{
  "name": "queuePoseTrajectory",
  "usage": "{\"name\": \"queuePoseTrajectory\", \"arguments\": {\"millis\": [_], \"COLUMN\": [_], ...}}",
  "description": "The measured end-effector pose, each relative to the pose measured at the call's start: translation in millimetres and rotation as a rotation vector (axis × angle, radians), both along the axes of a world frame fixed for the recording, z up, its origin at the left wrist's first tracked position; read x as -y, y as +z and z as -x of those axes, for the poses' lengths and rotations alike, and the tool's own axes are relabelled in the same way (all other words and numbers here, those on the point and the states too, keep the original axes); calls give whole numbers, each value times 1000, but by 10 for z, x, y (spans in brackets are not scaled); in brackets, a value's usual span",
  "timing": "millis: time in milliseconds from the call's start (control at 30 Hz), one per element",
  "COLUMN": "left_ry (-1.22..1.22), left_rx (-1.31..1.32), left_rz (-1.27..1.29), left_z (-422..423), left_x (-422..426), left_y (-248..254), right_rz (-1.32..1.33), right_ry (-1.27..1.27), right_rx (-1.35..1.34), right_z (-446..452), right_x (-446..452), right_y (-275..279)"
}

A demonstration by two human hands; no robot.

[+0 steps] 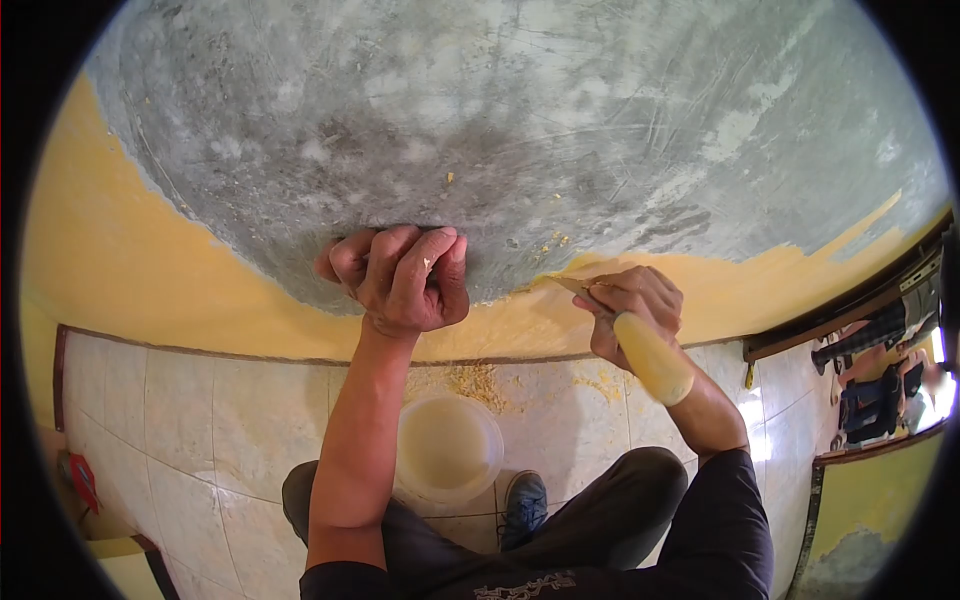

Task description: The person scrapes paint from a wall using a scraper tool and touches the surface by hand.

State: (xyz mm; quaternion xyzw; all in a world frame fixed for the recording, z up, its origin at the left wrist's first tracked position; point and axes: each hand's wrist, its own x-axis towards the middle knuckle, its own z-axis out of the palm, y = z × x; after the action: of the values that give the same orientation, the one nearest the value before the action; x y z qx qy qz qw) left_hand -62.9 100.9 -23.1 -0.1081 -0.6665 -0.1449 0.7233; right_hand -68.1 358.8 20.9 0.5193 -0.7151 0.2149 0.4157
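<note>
The person's right hand (640, 305) grips a hand scraper with a flat metal blade and a rounded, pale yellow handle (652, 362), its fingers bent and pinching the tool near the blade against the thumb, while the handle's butt sticks out over the wrist. The scraper's blade (574, 286) is at the ragged border where a smooth coat of yellow-orange paint (130, 215) meets a broad, scuffed stretch of bare grey wall (560, 100); whether its edge touches the surface is hard to tell. To the left and at about the same height, the left hand (400, 280) is at the grey part, its fingers curled and pressed together in a loose fist, with a small pale fleck on one finger; I cannot tell whether anything is inside it. A few yellow crumbs (556, 242) cling to the grey surface just above the blade. Below, a round, whitish plastic bucket (450, 455) stands on the pale tiled floor (275, 420) between the forearms, with a scatter of yellow flakes (470, 382) between it and the foot of the wall. The person's dark trousers (640, 490) and a blue lace-up shoe (525, 512) show beneath. At far right, people in dark clothes (872, 402) appear through a doorway.
</note>
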Motion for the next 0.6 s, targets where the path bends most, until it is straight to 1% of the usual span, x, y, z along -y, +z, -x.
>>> {"name": "queuePoseTrajectory", "arguments": {"millis": [33,100,167,233,267,300,367,400,467,567,600], "left_ry": [-2,-7,0,0,7,22,15,5,-2,-9,-10], "left_rx": [1,2,-1,-11,-11,-8,6,-2,-14,-12,-6], "left_rz": [3,5,0,7,41,68,34,8,3,1,2], "left_z": [2,6,0,6,-12,-30,-42,-8,6,-6,-1], "left_x": [1,6,0,9,10,7,-12,0,0,-10,-3], "left_y": [-2,-15,-12,37,63,61,0,18,39,-19,-16], "right_rz": [3,134,92,0,133,170,7,15,51,70,-22], "right_ry": [-2,-59,-29,6,5,-137,95,94,-9,-4,-16], "right_rx": [1,4,40,-10,-49,-38,74,67,-24,23,-24], "right_z": [-8,-30,-42,-39,-51,-53,36,17,-51,-15,-59], "right_x": [-1,14,45,23,-33,-63,-35,-19,-18,-10,-14], "right_y": [1,26,-18,-42,-51,-40,-45,-49,-64,-104,-51]}}
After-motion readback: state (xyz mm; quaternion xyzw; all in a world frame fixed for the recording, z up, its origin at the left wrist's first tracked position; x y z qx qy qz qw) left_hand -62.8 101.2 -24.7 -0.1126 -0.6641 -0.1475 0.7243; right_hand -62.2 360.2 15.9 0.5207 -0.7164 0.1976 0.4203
